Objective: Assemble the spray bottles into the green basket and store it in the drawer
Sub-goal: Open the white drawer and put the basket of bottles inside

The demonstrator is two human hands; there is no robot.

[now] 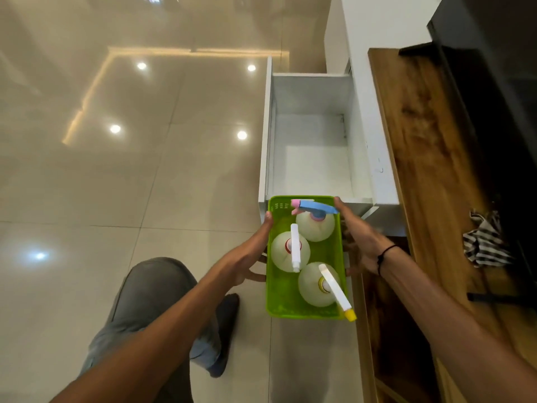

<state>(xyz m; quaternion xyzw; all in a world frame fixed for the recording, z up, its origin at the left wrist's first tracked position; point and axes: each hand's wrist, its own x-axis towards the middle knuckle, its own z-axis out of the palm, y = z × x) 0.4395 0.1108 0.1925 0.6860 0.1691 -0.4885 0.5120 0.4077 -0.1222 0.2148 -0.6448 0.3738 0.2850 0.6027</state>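
Note:
The green basket (pixel 279 298) hangs in the air just in front of the open white drawer (pixel 313 167), whose inside is bare. Three pale round spray bottles stand in it: one with a blue and pink head (pixel 315 225) at the far end, one with a white head (pixel 290 251) at the left, one with a white and yellow-tipped head (pixel 318 286) nearest me. My left hand (pixel 250 257) grips the basket's left side. My right hand (pixel 360 245) holds its right side, thumb on the far corner.
A wooden counter top (pixel 430 158) runs along the right of the drawer, with a striped cloth (pixel 483 239) on it and a black panel (pixel 499 91) beyond. Glossy beige floor tiles (pixel 130 170) spread to the left. My knee and dark shoe (pixel 226 324) are below the basket.

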